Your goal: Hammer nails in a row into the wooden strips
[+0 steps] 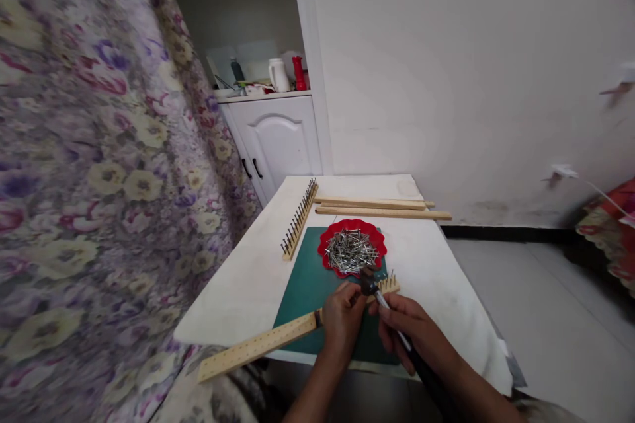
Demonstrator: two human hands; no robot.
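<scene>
A hammer is in my right hand, whose fingers wrap round its handle. The dark hammer head sits just beside the fingertips of my left hand. That hand is closed in a pinch over a wooden strip with rows of small holes; whatever the fingertips hold is hidden. The strip runs slantwise beneath my hands, and several nails stand upright in its right end. Beyond my hands, a red scalloped dish holds a heap of loose nails. A green mat lies under the dish.
On the white-covered table, another wooden strip bristles with a row of nails at the left. Wooden strips lie along the back. A floral curtain hangs at left; a white cabinet stands behind.
</scene>
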